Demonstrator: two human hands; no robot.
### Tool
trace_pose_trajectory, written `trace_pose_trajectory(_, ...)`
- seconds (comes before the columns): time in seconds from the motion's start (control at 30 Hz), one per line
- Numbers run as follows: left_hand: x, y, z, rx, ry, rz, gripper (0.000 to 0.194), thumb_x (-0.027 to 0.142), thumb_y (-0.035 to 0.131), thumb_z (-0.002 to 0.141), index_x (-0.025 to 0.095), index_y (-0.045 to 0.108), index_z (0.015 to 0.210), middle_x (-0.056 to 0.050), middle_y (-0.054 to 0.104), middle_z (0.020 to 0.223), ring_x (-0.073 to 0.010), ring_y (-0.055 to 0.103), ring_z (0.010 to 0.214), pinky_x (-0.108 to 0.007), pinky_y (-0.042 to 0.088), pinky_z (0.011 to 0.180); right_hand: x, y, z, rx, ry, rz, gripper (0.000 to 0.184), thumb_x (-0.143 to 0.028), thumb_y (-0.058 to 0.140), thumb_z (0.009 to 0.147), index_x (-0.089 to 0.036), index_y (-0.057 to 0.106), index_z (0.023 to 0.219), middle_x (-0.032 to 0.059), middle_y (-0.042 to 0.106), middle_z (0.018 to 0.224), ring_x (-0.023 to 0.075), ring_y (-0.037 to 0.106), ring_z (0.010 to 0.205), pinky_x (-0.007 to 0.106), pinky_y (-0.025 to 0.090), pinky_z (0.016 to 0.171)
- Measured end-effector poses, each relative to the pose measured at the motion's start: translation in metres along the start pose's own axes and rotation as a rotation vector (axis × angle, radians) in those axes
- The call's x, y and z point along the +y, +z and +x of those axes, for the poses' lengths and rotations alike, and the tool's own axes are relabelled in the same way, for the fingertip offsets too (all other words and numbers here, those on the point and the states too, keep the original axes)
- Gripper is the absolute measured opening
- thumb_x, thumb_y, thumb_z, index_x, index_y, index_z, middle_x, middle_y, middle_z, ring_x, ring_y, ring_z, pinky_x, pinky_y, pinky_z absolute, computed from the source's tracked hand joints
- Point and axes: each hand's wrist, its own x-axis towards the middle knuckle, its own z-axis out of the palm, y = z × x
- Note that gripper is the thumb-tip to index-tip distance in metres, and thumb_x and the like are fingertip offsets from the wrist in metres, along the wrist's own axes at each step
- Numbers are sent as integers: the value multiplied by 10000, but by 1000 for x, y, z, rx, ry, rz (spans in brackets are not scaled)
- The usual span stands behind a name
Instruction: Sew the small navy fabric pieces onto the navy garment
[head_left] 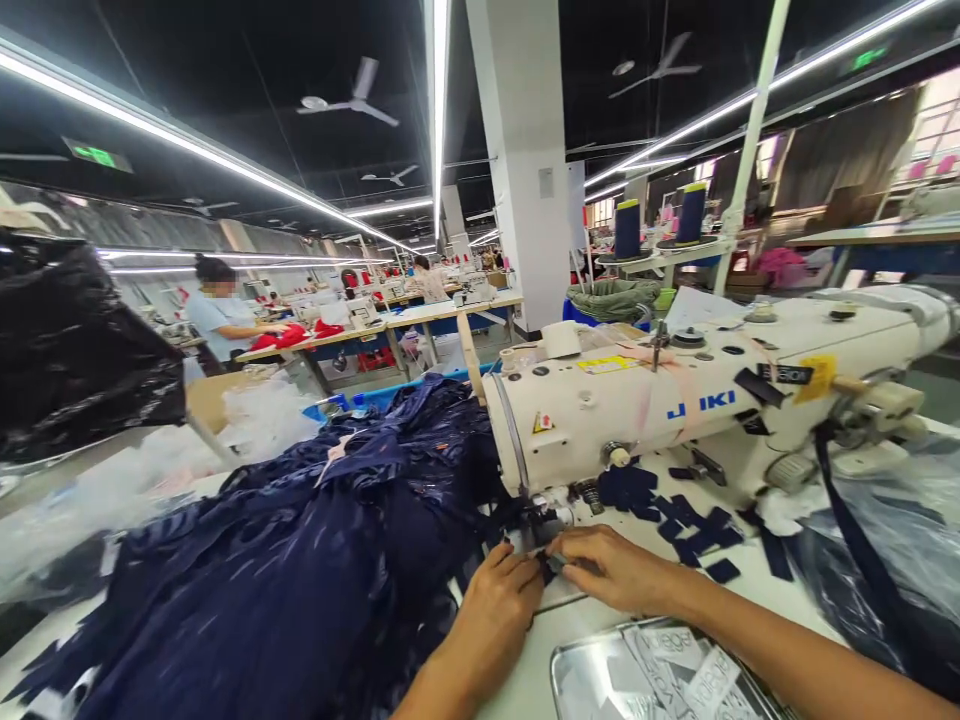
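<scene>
Dark fabric piece [553,562]: at sewing machine's [600,400] near-left end, between both hands. Right hand [611,568] pinches its edge; left hand [501,598] presses alongside, fingers together. Nearer hand, long axis: cannot tell.

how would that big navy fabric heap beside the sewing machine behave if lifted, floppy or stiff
The navy fabric heap would likely be floppy, since it slumps in soft folds. Loose ends might trail from the grip, as the edges spread in ragged strips. Taken whole, it is probably heavy, given how thickly it piles up beside the sewing machine.
</scene>
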Motion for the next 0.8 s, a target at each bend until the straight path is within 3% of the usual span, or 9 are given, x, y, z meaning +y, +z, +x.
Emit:
trace_pose_trajectory(0.17, 0, 1, 1, 41, -1, -9, 260, -4, 391, 808, 150, 594, 862, -44, 650, 866, -162, 596, 813, -326, 428, 813, 10, 3, 3, 167, 163, 90, 287, -263, 395, 794, -203, 249, 554, -58, 277, 528, 95, 300, 503, 221, 233, 473)
trace_pose_trajectory(0.37, 4, 0, 3, 12, -4, 22, 232, 17, 391, 827, 134, 591, 836, -56, 645, 835, -169, 601, 780, -325, 456, 770, 1, 8, 4, 182, 230, 175, 269, -245, 377, 804, -189, 378, 541, -33, 446, 491, 106, 430, 485, 222, 326, 514)
trace_pose_trajectory(0.47, 5, -1, 4, 4, 3, 23, 220, 21, 392, 828, 122, 587, 836, -63, 643, 831, -176, 601, 778, -323, 466, 746, 0, 13, 4, 182, 250, 149, 140, -218, 401, 788, -173, 515, 721, -44, 448, 493, 118, 443, 489, 230, 341, 527)
trace_pose_trajectory(0.57, 4, -1, 4, -3, 8, 20, 212, 32, 388, 833, 115, 583, 844, -70, 639, 832, -181, 599, 771, -328, 468, 733, 3, 17, 5, 198, 272, 167, 205, -213, 399, 782, -159, 526, 934, -61, 400, 499, 125, 435, 484, 232, 358, 527)
trace_pose_trajectory(0.8, 3, 2, 4, 3, 7, 19, 211, 29, 389, 823, 133, 570, 857, -70, 629, 818, -182, 588, 760, -320, 457, 703, 7, 21, 6, 196, 268, 216, 307, -207, 433, 764, -149, 520, 1053, -70, 419, 493, 116, 422, 471, 233, 372, 537)
